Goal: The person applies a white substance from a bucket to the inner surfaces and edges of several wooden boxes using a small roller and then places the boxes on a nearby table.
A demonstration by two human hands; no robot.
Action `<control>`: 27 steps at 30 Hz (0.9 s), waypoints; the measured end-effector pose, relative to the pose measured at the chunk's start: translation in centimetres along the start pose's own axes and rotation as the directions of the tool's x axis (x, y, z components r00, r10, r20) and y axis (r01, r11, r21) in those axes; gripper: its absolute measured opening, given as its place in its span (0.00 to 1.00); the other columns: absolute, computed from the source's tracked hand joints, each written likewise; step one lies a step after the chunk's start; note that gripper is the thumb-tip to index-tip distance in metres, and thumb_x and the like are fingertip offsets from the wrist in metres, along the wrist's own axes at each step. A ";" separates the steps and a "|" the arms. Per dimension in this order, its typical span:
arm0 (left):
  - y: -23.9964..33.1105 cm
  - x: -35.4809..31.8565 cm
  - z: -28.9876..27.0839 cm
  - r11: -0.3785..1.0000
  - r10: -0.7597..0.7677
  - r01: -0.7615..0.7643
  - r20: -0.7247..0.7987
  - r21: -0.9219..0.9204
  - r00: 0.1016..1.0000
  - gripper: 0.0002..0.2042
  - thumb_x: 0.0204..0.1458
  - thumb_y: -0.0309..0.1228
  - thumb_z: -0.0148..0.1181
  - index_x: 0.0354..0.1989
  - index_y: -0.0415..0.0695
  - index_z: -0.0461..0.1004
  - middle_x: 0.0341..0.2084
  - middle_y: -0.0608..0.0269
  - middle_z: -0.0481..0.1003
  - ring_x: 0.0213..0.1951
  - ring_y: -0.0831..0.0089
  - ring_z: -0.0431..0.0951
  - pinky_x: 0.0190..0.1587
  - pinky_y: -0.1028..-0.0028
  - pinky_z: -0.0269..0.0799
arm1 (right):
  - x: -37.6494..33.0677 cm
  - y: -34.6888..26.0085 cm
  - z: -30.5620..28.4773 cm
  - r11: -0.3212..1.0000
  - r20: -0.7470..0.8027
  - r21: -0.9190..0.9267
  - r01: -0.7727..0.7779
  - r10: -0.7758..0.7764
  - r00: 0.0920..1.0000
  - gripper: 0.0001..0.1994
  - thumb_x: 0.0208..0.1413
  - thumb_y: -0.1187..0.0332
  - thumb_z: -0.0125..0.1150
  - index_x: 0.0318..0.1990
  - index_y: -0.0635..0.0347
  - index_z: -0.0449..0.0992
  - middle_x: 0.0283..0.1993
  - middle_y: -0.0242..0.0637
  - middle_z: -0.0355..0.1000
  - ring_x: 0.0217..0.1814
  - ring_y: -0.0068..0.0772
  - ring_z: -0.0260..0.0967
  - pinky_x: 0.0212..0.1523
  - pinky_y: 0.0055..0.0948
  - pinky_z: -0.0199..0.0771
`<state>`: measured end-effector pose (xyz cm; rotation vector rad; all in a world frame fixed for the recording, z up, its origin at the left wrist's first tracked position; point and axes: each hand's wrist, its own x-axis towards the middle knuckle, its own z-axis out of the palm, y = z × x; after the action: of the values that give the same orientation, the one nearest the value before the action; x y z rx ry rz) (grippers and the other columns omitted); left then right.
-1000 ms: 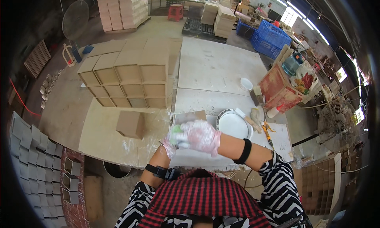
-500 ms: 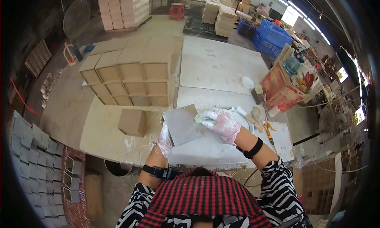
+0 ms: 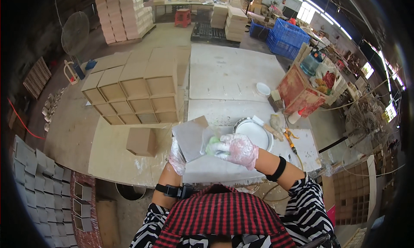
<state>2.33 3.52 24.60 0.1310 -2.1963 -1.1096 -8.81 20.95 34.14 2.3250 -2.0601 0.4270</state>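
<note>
My left hand [image 3: 176, 157], in a glove smeared white, grips a tilted grey-faced box [image 3: 189, 137] by its left side. My right hand [image 3: 238, 151], gloved and smeared the same way, is closed around a pale green sponge [image 3: 211, 145] at the box's right edge. Some of the sponge is hidden by my fingers. Just beyond my right hand stands a round tub [image 3: 252, 135] with white liquid in it. To the left, a single brown box [image 3: 142, 141] sits apart on the table.
Brown boxes [image 3: 142, 86] are stacked at the table's left. Right of the tub lie a brush [image 3: 268, 128] and an orange-yellow spray gun [image 3: 290, 137] with a hose. A white bowl [image 3: 263, 89], a white bottle [image 3: 296, 115] and a red-stained crate [image 3: 300, 90] stand farther back.
My right hand and the sponge have moved left and nearer to me, at the box's right edge. More of the white tub shows now. The whole view has shifted a little.
</note>
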 end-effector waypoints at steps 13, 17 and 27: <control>0.2 0.0 -0.3 0.191 -0.257 0.377 0.325 -0.906 0.910 0.19 0.59 0.46 0.39 0.49 0.46 0.65 0.45 0.61 0.69 0.48 0.66 0.69 0.53 0.66 0.65 | 1.2 -0.4 -1.7 0.983 -0.025 0.091 0.160 -0.158 0.987 0.10 0.52 0.64 0.50 0.41 0.47 0.73 0.42 0.37 0.70 0.42 0.41 0.70 0.43 0.33 0.72; 2.9 0.1 -0.2 -0.210 -0.460 0.461 0.503 -0.863 0.732 0.22 0.58 0.50 0.38 0.51 0.47 0.65 0.47 0.60 0.69 0.47 0.66 0.71 0.51 0.65 0.67 | 4.7 1.8 -2.9 0.919 -0.064 0.013 -0.395 0.395 0.917 0.11 0.51 0.65 0.51 0.43 0.45 0.71 0.45 0.30 0.68 0.41 0.37 0.69 0.39 0.35 0.73; 2.4 -1.1 -0.3 -0.179 -0.424 0.497 0.523 -0.849 0.739 0.31 0.55 0.59 0.33 0.54 0.46 0.64 0.49 0.58 0.69 0.49 0.63 0.70 0.50 0.63 0.69 | 5.7 1.5 -3.4 0.774 -0.030 0.313 -0.551 0.588 0.809 0.11 0.52 0.55 0.53 0.37 0.46 0.76 0.39 0.37 0.73 0.42 0.36 0.71 0.42 0.34 0.71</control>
<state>3.83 5.30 25.97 0.2943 -0.7244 -2.8957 -10.33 15.82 38.31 1.6505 -2.7710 0.9152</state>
